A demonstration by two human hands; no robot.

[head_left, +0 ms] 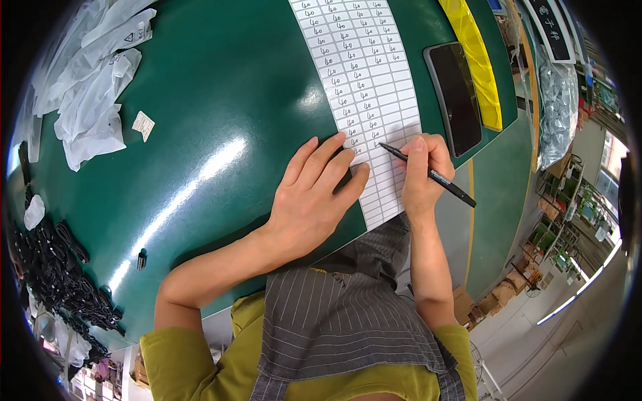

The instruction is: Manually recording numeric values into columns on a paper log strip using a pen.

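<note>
White and gridded, a label sheet [374, 93] lies on the green table [200, 87]. At its left edge the left hand [311, 197] rests, fingers spread; over its right edge the right hand [424, 174] pinches a black marker [457, 192], tip at the sheet. Right of the sheet lies a dark phone [455, 100].

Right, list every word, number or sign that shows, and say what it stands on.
White label sheet: the same handwritten number repeated in many cells; not copied out here.
Dark panel, upper right: pale characters, not copied out.
Black marker: pale print, too small to read.
Translucent plastic bags: a triangle sign and tiny unreadable print.
Small cream tag: print too small to read.
</note>
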